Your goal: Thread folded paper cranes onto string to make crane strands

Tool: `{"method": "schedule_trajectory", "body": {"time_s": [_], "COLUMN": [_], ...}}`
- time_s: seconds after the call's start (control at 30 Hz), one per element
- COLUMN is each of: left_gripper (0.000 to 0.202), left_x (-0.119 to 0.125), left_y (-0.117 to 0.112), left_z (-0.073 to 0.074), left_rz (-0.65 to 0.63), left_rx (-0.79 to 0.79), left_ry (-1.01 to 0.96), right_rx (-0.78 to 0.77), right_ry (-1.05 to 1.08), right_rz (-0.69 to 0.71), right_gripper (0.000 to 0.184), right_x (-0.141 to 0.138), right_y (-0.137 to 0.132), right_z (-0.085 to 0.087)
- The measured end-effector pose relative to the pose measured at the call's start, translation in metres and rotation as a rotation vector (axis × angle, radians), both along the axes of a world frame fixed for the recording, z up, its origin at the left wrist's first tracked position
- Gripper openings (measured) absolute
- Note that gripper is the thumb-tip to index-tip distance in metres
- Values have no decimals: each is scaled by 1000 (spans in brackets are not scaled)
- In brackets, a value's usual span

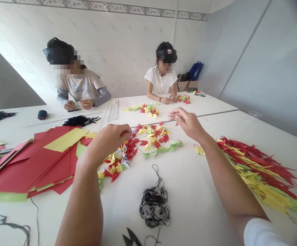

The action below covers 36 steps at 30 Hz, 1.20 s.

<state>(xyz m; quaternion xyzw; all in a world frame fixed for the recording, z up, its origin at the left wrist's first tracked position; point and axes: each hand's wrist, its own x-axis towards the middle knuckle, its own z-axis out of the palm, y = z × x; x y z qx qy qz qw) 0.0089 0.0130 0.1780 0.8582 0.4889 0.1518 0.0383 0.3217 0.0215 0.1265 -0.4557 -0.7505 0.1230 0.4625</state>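
My left hand (pixel 112 136) is raised over a pile of red, yellow and white folded paper cranes (pixel 115 164). Its fingers curl together, and whatever they may pinch is too small to make out. Across from it, my right hand (pixel 185 119) hovers with fingers stretched loosely and apart, nothing visible in it. Below and between both hands lies a cluster of red and yellow paper cranes (pixel 153 136). A row of green paper cranes (pixel 165 149) lies just in front of that cluster. Nearer to me sits a tangled bundle of black and grey cord (pixel 155 206).
Red and yellow paper sheets (pixel 48 160) spread at left. Strung cranes (pixel 261 171) lie at right. Black thread snips (pixel 131 237) rest at the near edge. Two people (pixel 80 85) work across the table, near black cord (pixel 80 120), a thread spool (pixel 42 114) and more cranes (pixel 148 109).
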Motion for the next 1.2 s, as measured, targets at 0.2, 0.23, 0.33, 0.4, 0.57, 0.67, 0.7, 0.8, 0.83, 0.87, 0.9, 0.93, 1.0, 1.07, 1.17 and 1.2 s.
{"method": "schedule_trajectory", "body": {"time_s": [0.2,0.23,0.33,0.4,0.57,0.67,0.7,0.8,0.83,0.87,0.9,0.93,1.0,1.07,1.17,1.2], "left_gripper": [23,23,21,20,19,20,21,21,21,20,20,21,21,21,20,20], "left_x": [8,10,15,18,21,23,24,27,28,29,31,33,36,40,45,47], "left_y": [-1,-2,-2,-2,-3,-3,-3,-5,-5,-6,-7,-7,-9,-11,-14,-15], "left_z": [0,0,-2,-2,-4,-4,-4,-4,-4,-5,-5,-6,-6,-6,-7,-7], "left_rz": [-57,-59,-64,-69,-105,-132,-140,-146,-145,-144,-145,-147,-156,-171,-194,-203], "left_rx": [51,52,42,30,24,29,27,29,36,45,53,60,67,71,76,77], "left_ry": [-67,-76,-88,-88,-94,-120,-130,-160,-172,-184,-197,-211,-234,-251,-270,-276], "right_rx": [96,96,106,129,130,99,89,66,60,56,51,42,11,-46,-157,-189], "right_ry": [313,364,473,499,467,457,463,508,527,549,571,595,651,720,807,821], "right_rz": [53,49,38,19,18,52,66,115,126,132,136,140,160,205,298,320], "right_gripper": [34,36,41,40,35,39,41,48,50,51,50,49,44,40,37,36], "right_x": [-31,-34,-39,-40,-42,-44,-46,-51,-53,-54,-56,-57,-59,-61,-64,-66], "right_y": [-13,-15,-19,-19,-18,-18,-19,-18,-18,-17,-16,-15,-12,-10,-9,-9], "right_z": [19,21,27,29,28,27,26,25,25,24,24,23,22,20,17,17]}}
